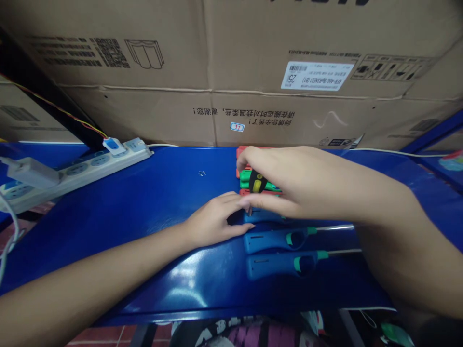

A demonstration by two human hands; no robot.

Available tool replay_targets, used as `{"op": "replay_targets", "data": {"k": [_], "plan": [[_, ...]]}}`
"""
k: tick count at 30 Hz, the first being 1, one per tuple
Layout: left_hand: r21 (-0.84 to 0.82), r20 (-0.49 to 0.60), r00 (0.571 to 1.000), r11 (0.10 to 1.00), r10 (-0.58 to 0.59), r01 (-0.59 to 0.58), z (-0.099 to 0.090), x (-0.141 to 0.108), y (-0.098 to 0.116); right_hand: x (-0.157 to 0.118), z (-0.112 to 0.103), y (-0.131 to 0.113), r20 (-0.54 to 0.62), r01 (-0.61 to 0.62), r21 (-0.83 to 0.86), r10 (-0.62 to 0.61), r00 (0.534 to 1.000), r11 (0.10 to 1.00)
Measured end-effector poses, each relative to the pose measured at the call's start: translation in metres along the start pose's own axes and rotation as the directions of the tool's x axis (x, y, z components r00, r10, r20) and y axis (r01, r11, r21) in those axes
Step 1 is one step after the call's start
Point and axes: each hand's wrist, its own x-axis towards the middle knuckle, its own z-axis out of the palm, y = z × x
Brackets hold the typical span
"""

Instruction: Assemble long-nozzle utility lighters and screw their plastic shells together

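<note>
Several long-necked lighters lie side by side on a blue shelf, handles to the left. Nearest me are two blue lighters [265, 240] [271, 266] with green triggers and metal necks pointing right. My left hand [220, 219] rests at the handle end of another blue lighter, thumb and fingers apart, its fingertips near my right hand's thumb. Above the row, my right hand [289, 178] arches with fingers and thumb around a green lighter [246, 178] that bears a black and yellow label. Red lighters [241, 150] show beyond and beside the green; their necks are hidden under my right hand.
Behind the shelf [173, 178] stands a large cardboard box [162, 111]. A white power strip [87, 166] with plugs and cables lies at the left. Small thin pieces [202, 173] lie left of the lighters. A pale cable runs along the back.
</note>
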Motion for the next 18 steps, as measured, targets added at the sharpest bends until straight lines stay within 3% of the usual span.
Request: {"op": "replay_targets", "data": {"k": [11,18], "plan": [[0.003,0.000,1.000,1.000,-0.010,0.010,-0.0008,0.0000,0.0016,0.0025,-0.0001,0.0070,-0.009,0.039,0.056,-0.039,0.999,0.998],[0.027,0.001,1.000,1.000,-0.006,0.006,-0.0006,-0.0005,0.0007,0.0021,-0.0026,0.0037,0.009,-0.003,0.044,0.003,1.000,0.999]]}}
